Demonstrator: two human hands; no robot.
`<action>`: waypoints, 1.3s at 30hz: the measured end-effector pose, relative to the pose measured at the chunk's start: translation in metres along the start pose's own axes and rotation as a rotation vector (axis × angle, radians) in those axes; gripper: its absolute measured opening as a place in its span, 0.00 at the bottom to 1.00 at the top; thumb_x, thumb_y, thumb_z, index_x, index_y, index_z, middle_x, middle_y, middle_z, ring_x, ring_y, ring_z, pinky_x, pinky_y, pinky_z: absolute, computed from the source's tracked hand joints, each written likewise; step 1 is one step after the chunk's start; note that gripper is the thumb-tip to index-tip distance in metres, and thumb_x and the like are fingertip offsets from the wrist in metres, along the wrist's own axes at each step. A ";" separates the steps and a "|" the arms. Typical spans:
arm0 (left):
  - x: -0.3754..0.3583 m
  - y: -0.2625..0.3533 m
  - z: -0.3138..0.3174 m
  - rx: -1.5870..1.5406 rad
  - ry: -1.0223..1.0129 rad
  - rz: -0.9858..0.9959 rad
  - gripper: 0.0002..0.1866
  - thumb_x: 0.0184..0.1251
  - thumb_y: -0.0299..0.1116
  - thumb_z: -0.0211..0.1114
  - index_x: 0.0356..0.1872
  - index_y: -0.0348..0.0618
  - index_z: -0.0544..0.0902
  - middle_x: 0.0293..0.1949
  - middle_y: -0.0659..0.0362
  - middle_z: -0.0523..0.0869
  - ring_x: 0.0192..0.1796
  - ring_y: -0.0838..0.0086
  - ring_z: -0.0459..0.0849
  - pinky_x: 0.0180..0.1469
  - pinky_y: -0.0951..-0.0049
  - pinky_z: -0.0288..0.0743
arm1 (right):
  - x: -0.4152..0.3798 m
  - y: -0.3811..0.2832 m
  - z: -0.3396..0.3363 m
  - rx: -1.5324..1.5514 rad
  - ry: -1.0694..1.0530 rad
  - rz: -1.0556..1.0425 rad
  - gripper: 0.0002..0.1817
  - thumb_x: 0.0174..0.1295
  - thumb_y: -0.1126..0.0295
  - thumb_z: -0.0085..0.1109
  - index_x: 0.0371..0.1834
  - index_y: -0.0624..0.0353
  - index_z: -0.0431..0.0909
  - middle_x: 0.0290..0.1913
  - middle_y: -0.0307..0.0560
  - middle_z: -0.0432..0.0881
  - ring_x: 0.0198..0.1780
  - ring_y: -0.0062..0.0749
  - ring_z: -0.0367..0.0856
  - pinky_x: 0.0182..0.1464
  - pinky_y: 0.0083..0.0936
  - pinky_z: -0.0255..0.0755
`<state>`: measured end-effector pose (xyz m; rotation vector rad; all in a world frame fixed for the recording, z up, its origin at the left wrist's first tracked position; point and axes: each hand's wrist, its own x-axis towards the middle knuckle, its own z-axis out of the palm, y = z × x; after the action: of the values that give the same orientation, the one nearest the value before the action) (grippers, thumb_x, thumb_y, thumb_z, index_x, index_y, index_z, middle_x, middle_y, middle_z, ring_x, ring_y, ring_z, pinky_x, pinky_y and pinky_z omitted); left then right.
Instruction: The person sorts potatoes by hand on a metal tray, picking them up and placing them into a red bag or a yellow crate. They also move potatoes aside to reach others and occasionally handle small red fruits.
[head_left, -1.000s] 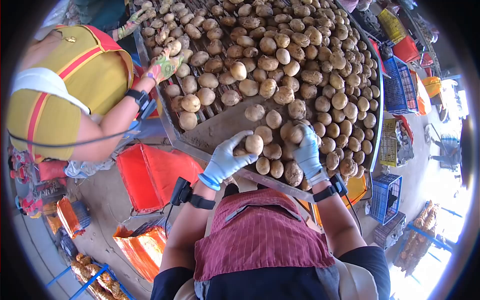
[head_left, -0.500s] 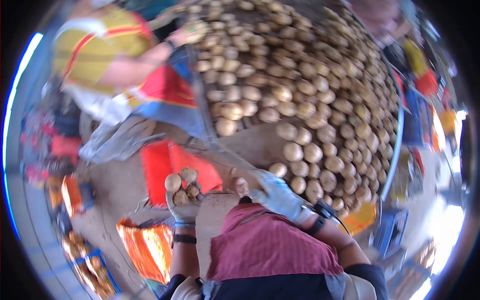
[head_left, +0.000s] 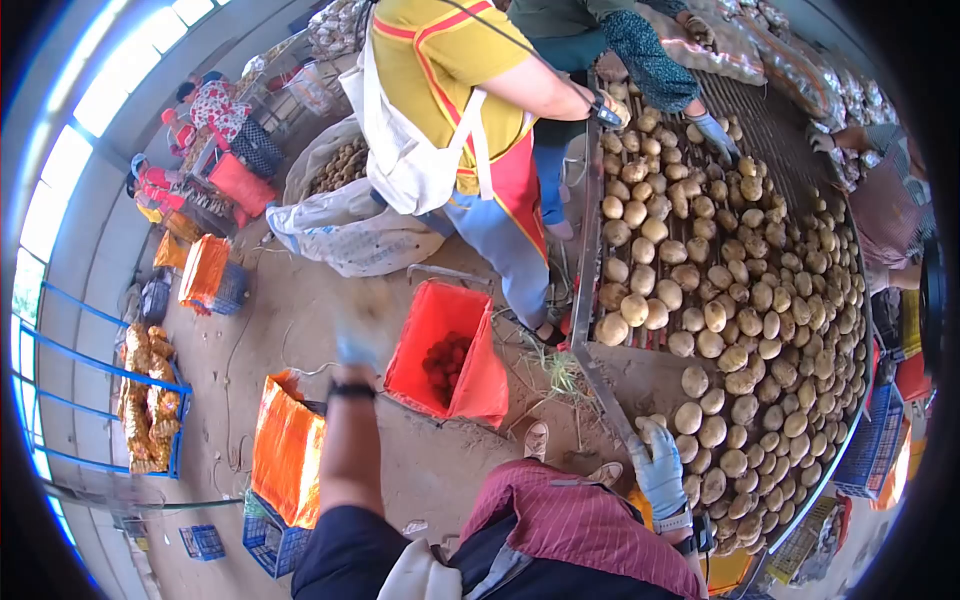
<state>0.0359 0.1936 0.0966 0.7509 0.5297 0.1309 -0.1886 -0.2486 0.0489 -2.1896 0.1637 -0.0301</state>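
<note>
My left hand, in a pale blue glove, is stretched out left of the red-lined crate. Motion smears its fingers, and a brownish blur hangs just beyond them; I cannot tell whether it is gripping anything. My right hand, gloved in pale blue with soiled fingertips, lies at the near metal edge of the sorting table. Its fingers are extended beside the loose potatoes. Dark reddish lumps sit at the bottom of the red-lined crate.
A person in a yellow shirt stands across, one hand among the potatoes. Another person's gloved hand reaches onto the table. An orange-lined crate stands at my left, a white sack behind. A metal bar lies near the red-lined crate.
My left hand, earlier cupping several potatoes, is now stretched out and blurred. My right hand stays by the table edge. The view has swung, showing more floor at left.
</note>
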 end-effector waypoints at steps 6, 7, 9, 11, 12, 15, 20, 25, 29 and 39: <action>0.084 0.061 0.037 0.065 0.047 0.274 0.35 0.74 0.59 0.52 0.72 0.46 0.63 0.69 0.51 0.70 0.68 0.57 0.72 0.67 0.51 0.70 | 0.009 -0.013 -0.004 -0.153 0.088 -0.130 0.22 0.60 0.68 0.62 0.57 0.61 0.76 0.58 0.59 0.78 0.59 0.57 0.75 0.61 0.45 0.70; 0.076 0.033 0.034 0.191 -0.074 0.304 0.34 0.74 0.58 0.53 0.71 0.45 0.63 0.70 0.49 0.69 0.68 0.57 0.72 0.66 0.51 0.71 | 0.010 -0.009 -0.004 -0.211 0.113 -0.151 0.22 0.60 0.67 0.62 0.58 0.60 0.76 0.59 0.59 0.77 0.61 0.57 0.74 0.62 0.46 0.68; 0.047 -0.048 0.028 0.193 -0.207 0.085 0.28 0.74 0.55 0.56 0.63 0.44 0.71 0.62 0.49 0.77 0.59 0.59 0.80 0.57 0.55 0.78 | 0.010 -0.001 -0.002 -0.306 0.159 -0.098 0.23 0.59 0.65 0.62 0.59 0.56 0.77 0.65 0.58 0.73 0.66 0.58 0.69 0.66 0.54 0.63; 0.020 -0.121 0.017 0.567 -0.525 -0.219 0.21 0.75 0.52 0.55 0.52 0.44 0.78 0.49 0.53 0.85 0.45 0.64 0.85 0.45 0.63 0.81 | -0.002 0.014 -0.006 -0.506 0.191 0.008 0.25 0.57 0.63 0.62 0.60 0.52 0.77 0.70 0.57 0.67 0.70 0.59 0.64 0.68 0.63 0.58; -0.012 -0.158 0.033 0.683 -0.567 -0.242 0.19 0.76 0.49 0.55 0.49 0.44 0.80 0.43 0.56 0.87 0.41 0.67 0.85 0.42 0.67 0.80 | -0.013 0.033 -0.006 -0.561 0.204 0.060 0.25 0.57 0.62 0.64 0.60 0.49 0.78 0.71 0.57 0.66 0.71 0.59 0.63 0.68 0.66 0.56; -0.098 -0.239 0.066 1.026 -0.794 -0.243 0.14 0.77 0.42 0.55 0.45 0.43 0.83 0.38 0.59 0.88 0.37 0.71 0.85 0.39 0.73 0.78 | -0.065 0.064 -0.031 -0.641 0.163 0.143 0.31 0.54 0.56 0.67 0.64 0.40 0.75 0.72 0.54 0.64 0.73 0.57 0.60 0.71 0.68 0.52; -0.154 -0.302 0.092 1.446 -1.463 0.543 0.10 0.69 0.32 0.62 0.44 0.36 0.83 0.41 0.48 0.87 0.43 0.57 0.85 0.50 0.60 0.77 | -0.140 0.088 -0.062 -0.561 0.397 0.306 0.42 0.44 0.53 0.74 0.67 0.45 0.71 0.71 0.46 0.68 0.73 0.55 0.61 0.69 0.62 0.56; -0.175 -0.331 0.089 1.551 -1.498 0.512 0.21 0.64 0.34 0.66 0.56 0.35 0.78 0.54 0.46 0.83 0.57 0.52 0.80 0.63 0.57 0.72 | -0.183 0.097 -0.104 -0.613 0.630 0.404 0.20 0.44 0.62 0.72 0.42 0.52 0.80 0.55 0.45 0.79 0.56 0.50 0.76 0.56 0.48 0.70; -0.182 -0.338 0.091 1.565 -1.504 0.564 0.20 0.64 0.34 0.66 0.54 0.35 0.79 0.53 0.46 0.83 0.56 0.52 0.80 0.63 0.57 0.72 | -0.151 0.135 -0.159 -0.604 0.864 0.326 0.08 0.56 0.68 0.66 0.34 0.59 0.80 0.42 0.46 0.83 0.47 0.47 0.79 0.49 0.43 0.72; -0.198 -0.346 0.092 1.582 -1.393 0.590 0.20 0.64 0.34 0.66 0.55 0.36 0.78 0.56 0.46 0.81 0.59 0.53 0.78 0.65 0.57 0.69 | -0.048 0.105 -0.091 -0.404 0.450 0.454 0.38 0.54 0.51 0.68 0.70 0.46 0.69 0.75 0.63 0.57 0.76 0.66 0.52 0.65 0.67 0.59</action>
<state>-0.1130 -0.1747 -0.0015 2.2146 -1.1501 -0.3324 -0.2547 -0.3767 0.0192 -2.4610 0.9895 -0.2529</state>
